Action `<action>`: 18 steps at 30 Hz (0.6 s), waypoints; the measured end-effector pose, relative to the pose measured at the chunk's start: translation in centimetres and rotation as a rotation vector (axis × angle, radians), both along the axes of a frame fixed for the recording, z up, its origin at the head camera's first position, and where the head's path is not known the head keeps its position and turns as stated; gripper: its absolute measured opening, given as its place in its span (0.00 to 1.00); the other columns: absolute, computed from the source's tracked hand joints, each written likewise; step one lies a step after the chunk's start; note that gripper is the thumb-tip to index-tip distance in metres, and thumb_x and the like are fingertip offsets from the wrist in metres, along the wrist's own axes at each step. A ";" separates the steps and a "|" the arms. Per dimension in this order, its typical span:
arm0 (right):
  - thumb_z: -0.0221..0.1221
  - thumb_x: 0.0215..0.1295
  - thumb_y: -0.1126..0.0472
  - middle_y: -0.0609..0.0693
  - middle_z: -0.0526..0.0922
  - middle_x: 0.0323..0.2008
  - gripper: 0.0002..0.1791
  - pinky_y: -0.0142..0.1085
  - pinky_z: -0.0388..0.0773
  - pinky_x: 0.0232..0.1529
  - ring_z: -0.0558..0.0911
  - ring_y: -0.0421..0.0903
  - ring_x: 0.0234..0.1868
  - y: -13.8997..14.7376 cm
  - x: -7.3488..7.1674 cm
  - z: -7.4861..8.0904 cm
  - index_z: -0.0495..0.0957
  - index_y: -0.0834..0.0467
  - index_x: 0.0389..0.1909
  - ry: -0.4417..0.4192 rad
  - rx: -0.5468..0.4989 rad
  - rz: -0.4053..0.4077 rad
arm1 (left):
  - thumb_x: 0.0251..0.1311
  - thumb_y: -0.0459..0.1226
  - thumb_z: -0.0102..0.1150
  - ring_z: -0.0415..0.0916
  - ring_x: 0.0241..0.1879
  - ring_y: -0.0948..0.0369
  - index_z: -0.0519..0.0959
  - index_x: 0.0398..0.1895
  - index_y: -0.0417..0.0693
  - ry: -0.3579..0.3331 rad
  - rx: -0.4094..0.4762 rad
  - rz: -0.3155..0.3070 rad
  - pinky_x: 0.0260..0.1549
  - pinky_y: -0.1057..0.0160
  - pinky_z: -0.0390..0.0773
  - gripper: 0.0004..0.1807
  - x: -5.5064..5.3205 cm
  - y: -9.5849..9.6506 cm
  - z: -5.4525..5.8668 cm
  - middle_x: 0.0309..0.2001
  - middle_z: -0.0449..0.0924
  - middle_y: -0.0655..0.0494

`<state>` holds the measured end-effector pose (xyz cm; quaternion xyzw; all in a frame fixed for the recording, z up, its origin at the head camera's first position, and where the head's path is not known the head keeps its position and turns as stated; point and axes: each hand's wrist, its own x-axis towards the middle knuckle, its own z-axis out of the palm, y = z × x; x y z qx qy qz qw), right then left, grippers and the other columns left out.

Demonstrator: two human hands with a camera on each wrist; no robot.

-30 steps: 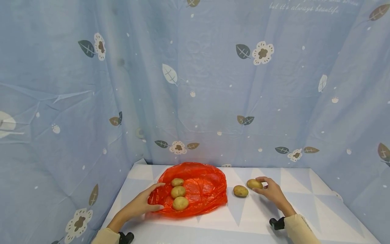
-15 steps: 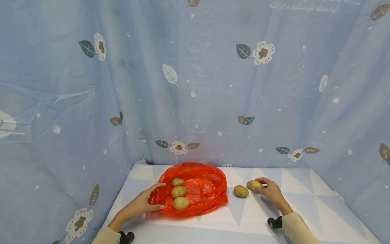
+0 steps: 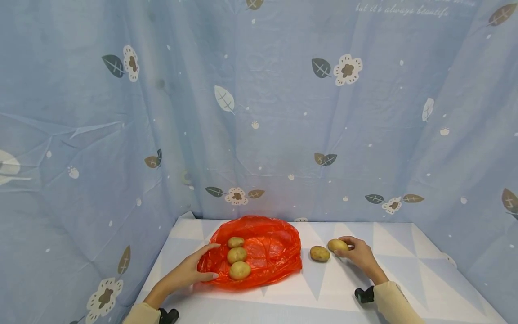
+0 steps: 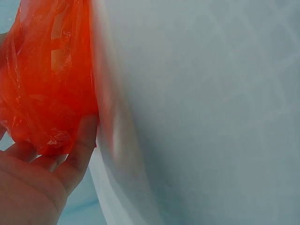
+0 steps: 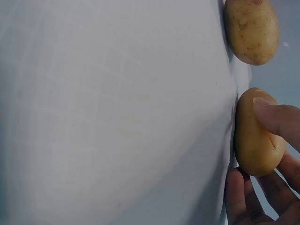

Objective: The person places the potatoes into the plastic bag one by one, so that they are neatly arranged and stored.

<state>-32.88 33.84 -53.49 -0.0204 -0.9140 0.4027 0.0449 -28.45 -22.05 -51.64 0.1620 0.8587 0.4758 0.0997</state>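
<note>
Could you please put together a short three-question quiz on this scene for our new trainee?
1. True or false: the left hand is touching the red bag.

2. What is the right hand holding?
A) the red bag
B) the rightmost potato
C) nothing

3. In the head view, how many potatoes lie within the bag's outline?

Key:
1. True; it is at the bag's left side as the head view shows it.
2. B; the right wrist view shows the thumb resting on that potato.
3. Three, in a row near the left hand; the unheld potato to the bag's right is outside it.
</note>
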 end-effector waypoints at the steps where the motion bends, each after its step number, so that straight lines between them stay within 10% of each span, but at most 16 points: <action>1: 0.76 0.58 0.53 0.64 0.82 0.57 0.33 0.42 0.78 0.45 0.81 0.55 0.50 0.0 0.0 0.0 0.79 0.65 0.61 0.002 0.000 -0.001 | 0.57 0.45 0.77 0.62 0.71 0.36 0.65 0.76 0.57 0.001 -0.001 -0.001 0.63 0.30 0.68 0.45 0.0 0.0 0.0 0.75 0.63 0.40; 18: 0.78 0.53 0.51 0.61 0.85 0.51 0.32 0.38 0.77 0.37 0.80 0.52 0.44 0.0 0.3 0.0 0.82 0.63 0.55 0.036 0.044 -0.054 | 0.57 0.44 0.77 0.60 0.72 0.36 0.64 0.77 0.56 0.007 0.017 -0.011 0.64 0.29 0.65 0.45 0.2 -0.1 0.1 0.75 0.62 0.40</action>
